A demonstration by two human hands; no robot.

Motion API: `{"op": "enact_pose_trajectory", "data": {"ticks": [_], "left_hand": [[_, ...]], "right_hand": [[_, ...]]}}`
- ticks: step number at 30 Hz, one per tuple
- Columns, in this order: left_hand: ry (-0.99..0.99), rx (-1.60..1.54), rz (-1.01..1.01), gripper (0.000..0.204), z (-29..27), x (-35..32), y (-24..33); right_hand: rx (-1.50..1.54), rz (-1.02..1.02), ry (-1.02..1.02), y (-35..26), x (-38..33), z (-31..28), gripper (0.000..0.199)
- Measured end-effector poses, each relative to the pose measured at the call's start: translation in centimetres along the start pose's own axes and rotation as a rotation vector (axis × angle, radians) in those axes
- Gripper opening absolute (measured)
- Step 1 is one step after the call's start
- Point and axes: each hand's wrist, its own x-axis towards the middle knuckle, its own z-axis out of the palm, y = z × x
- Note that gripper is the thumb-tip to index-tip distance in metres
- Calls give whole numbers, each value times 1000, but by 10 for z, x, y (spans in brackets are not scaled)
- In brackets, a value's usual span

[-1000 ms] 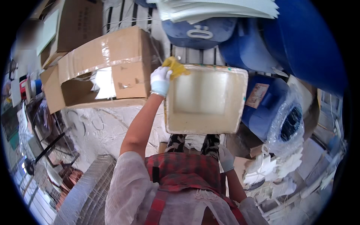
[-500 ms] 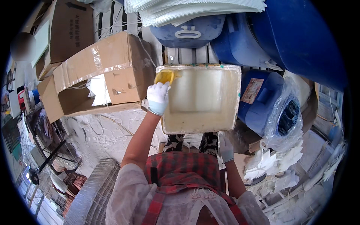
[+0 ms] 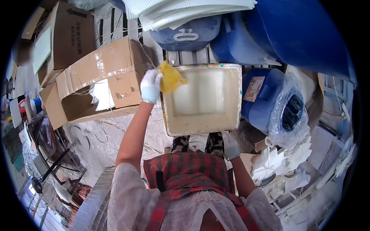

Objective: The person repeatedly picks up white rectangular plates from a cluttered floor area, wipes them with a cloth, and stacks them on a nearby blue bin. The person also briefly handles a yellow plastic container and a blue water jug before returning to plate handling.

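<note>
A thin yellow plastic scoop-like piece [image 3: 170, 78] is gripped at its left edge by my left hand [image 3: 150, 85], in a white glove. It hangs tilted over the left rim of a white foam box [image 3: 204, 130], partly blurred; its exact kind is hard to make out. The box stands open in front of my legs, its inner walls stained, with a pale, whitish surface inside. My right hand [image 3: 230, 146], also in a white glove, is low beside the box's near right corner. Its fingers are partly hidden, and I cannot tell whether they touch the box.
A torn cardboard box [image 3: 104, 69] lies to the left. Blue plastic drums [image 3: 300, 34] and a stack of white mesh sheets [image 3: 189, 11] stand beyond. A blue container with plastic wrap [image 3: 266, 100] and white jagged pieces [image 3: 277, 163] are at the right.
My left hand has moved left and slightly up with the yellow piece, which now shows broader over the box's left edge. My right hand has moved slightly up.
</note>
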Motion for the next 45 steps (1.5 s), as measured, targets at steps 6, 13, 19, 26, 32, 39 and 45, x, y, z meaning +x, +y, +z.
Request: {"op": "enact_pose_trajectory", "data": {"ticks": [6,13,19,26,32,39,45], "left_hand": [[-8,699,-199,50,24,17,-48],[129,237,38,58,-25,9,52],[383,164,357,51,-118,102,136],[-131,599,471,73,-135,185,181],[-367,523,387,63,-147,209,171],[-590,342,272,57,-161,237,173],[-611,273,327,45,-163,246,164]], "right_hand": [[-2,-107,15,18,-17,-2,29],[-43,-75,24,20,-22,-1,30],[-33,-84,41,13,-19,2,32],[-82,-118,1,11,-31,3,33],[-96,-111,-9,20,-41,3,32],[-127,-249,7,30,-43,14,27],[-211,-327,-1,30,-45,21,25]]}}
